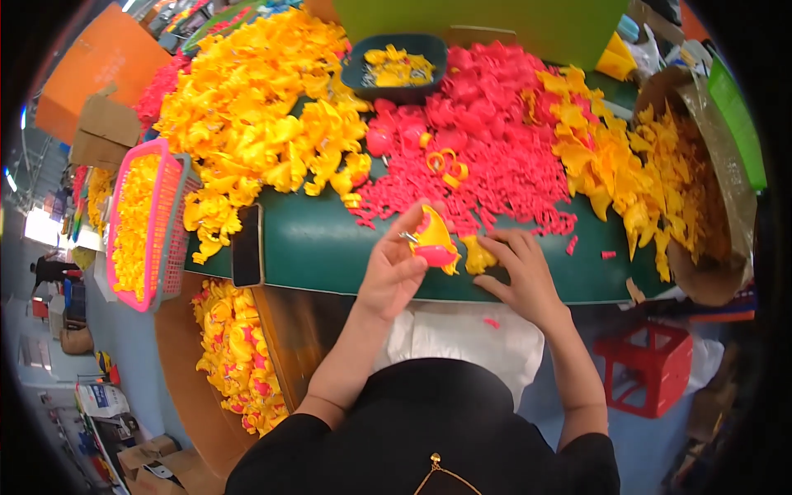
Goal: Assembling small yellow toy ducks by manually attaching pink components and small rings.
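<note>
My left hand [397, 268] grips a yellow plastic shell [433, 227] above the table's front edge. A rounded pink part [432, 255] sits in the shell's lower end, and a small metal piece [407, 237] sticks out by my fingers. Close to its right, my right hand [523, 271] has its fingers apart, beside a second yellow plastic piece [478, 255] on the green table [322, 247]. The fingertips are at that piece's edge; whether they press on it I cannot tell. Beyond both hands lies a heap of small pink plastic parts [487, 181].
Yellow parts [256, 99] pile up at left, more yellow pieces [606, 157] at right. A dark bin [353, 76] stands at the back. A phone [247, 247] lies near the left edge, beside a pink basket [157, 223]. Below are a carton [186, 363] and a red stool [652, 371].
</note>
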The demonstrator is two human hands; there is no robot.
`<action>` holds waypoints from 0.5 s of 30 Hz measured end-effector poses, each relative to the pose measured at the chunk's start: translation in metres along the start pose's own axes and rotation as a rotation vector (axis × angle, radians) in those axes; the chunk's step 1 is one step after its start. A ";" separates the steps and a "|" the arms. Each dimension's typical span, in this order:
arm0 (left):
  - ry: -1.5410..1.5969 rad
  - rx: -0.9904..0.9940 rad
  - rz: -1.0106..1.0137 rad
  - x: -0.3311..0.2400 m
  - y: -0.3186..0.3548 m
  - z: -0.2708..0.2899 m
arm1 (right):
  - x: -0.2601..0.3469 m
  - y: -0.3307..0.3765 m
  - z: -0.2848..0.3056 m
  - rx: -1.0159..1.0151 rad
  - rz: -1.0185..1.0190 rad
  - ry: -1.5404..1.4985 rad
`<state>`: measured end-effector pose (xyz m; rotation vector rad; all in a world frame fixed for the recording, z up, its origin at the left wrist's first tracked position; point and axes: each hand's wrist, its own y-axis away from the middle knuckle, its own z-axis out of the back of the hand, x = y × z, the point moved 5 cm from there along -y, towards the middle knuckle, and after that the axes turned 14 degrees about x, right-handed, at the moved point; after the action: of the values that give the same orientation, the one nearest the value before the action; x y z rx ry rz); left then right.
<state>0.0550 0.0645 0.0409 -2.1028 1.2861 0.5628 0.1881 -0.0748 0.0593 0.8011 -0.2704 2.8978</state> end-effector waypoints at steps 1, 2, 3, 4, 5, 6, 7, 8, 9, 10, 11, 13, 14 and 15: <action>-0.004 0.004 -0.004 -0.002 -0.002 0.000 | 0.004 -0.003 0.001 -0.033 0.007 0.013; -0.009 -0.004 -0.004 -0.002 -0.002 -0.002 | 0.007 -0.003 0.002 -0.067 0.016 0.028; -0.017 -0.007 -0.004 -0.002 -0.002 -0.002 | 0.006 -0.003 -0.003 -0.065 0.000 0.027; -0.009 -0.006 0.006 0.000 -0.002 -0.002 | 0.003 -0.002 -0.010 -0.103 -0.018 0.016; -0.023 0.012 -0.008 0.000 -0.003 -0.002 | 0.000 -0.001 -0.012 -0.143 -0.034 0.005; -0.038 0.025 -0.023 0.001 -0.003 -0.002 | -0.002 0.001 -0.011 -0.144 -0.049 -0.026; -0.031 0.025 -0.015 0.002 -0.003 -0.002 | 0.000 0.003 -0.008 -0.142 -0.059 -0.026; -0.095 0.030 -0.010 0.002 -0.004 -0.003 | -0.001 0.006 -0.001 -0.202 -0.096 -0.167; -0.162 0.032 -0.010 0.002 -0.002 -0.005 | 0.002 0.009 0.007 -0.260 -0.127 -0.309; -0.156 0.032 -0.003 0.004 0.000 -0.009 | 0.009 0.010 0.012 -0.263 -0.118 -0.483; -0.197 0.047 0.002 0.006 0.001 -0.013 | 0.015 0.009 0.014 -0.264 -0.128 -0.482; -0.235 0.070 0.015 0.008 0.002 -0.017 | 0.033 0.001 0.015 -0.266 0.008 -0.574; -0.278 0.106 0.013 0.009 0.004 -0.018 | 0.036 -0.002 0.012 -0.259 0.021 -0.577; -0.320 0.144 0.006 0.009 0.002 -0.020 | 0.036 -0.004 0.010 -0.261 0.017 -0.572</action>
<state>0.0579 0.0438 0.0494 -1.8061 1.1151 0.7514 0.1634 -0.0703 0.0867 1.5531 -0.6894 2.5008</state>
